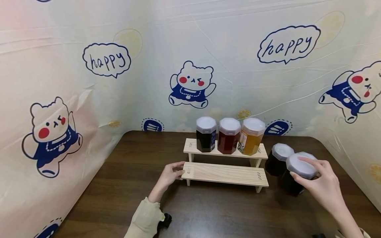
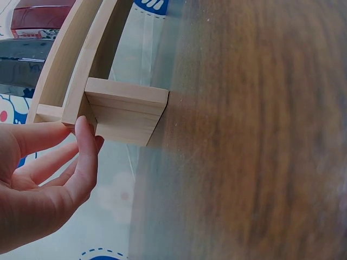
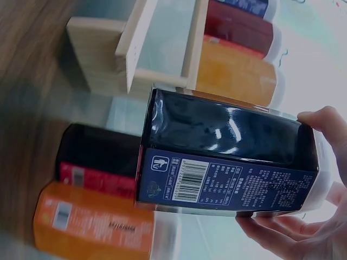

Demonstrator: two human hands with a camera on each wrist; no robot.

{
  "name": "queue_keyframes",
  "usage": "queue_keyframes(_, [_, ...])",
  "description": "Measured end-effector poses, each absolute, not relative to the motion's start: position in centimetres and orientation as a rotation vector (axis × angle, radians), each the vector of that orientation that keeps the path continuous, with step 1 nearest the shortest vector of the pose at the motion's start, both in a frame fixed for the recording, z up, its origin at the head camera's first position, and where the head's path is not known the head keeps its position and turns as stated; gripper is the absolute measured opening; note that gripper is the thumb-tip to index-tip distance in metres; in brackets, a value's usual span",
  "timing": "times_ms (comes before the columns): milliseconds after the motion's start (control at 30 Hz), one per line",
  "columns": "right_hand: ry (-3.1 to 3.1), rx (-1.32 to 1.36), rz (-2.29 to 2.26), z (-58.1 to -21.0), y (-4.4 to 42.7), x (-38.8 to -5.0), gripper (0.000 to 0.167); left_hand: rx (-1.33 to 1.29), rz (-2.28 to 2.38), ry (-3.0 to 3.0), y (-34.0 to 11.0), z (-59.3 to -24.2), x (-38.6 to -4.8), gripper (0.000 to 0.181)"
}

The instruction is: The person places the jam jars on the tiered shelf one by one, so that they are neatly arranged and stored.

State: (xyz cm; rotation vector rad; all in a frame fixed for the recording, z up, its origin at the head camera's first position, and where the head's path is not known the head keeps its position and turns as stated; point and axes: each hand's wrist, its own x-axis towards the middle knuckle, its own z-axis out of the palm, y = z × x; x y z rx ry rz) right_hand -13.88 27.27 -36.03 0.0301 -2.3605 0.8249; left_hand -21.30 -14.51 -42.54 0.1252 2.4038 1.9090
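Observation:
A two-step wooden rack (image 1: 226, 173) stands on the table. My left hand (image 1: 170, 174) pinches the left end of its lower step, and the left wrist view shows thumb and finger at the board's corner (image 2: 73, 111). On the upper step stand a dark jar (image 1: 205, 140), a red jar (image 1: 228, 142) and an amber jar (image 1: 250, 142), all with white lids. Right of the rack, my right hand (image 1: 322, 183) grips another dark jar (image 3: 227, 157) by its white lid (image 1: 301, 165). That jar has a dark blue label and appears raised above the table.
Close behind the held jar, a dark jar with a red label (image 3: 100, 162) and an orange jar (image 3: 97, 222) stand on the brown table (image 1: 143, 155); the orange one is hidden in the head view. A printed curtain (image 1: 148, 66) surrounds the table's back and sides.

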Motion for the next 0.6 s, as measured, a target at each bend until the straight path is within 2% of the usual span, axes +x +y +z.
queue_keyframes(400, [-2.334, 0.266, 0.920, -35.7, 24.0, -15.0, 0.048, 0.123, 1.907, 2.405, -14.5, -42.4, -21.3, 0.035])
queue_keyframes(600, [-2.336, 0.340, 0.977, -35.5, 22.5, -15.6, 0.049, 0.108, 1.922, 2.387, -14.8, -44.0, -22.2, 0.036])
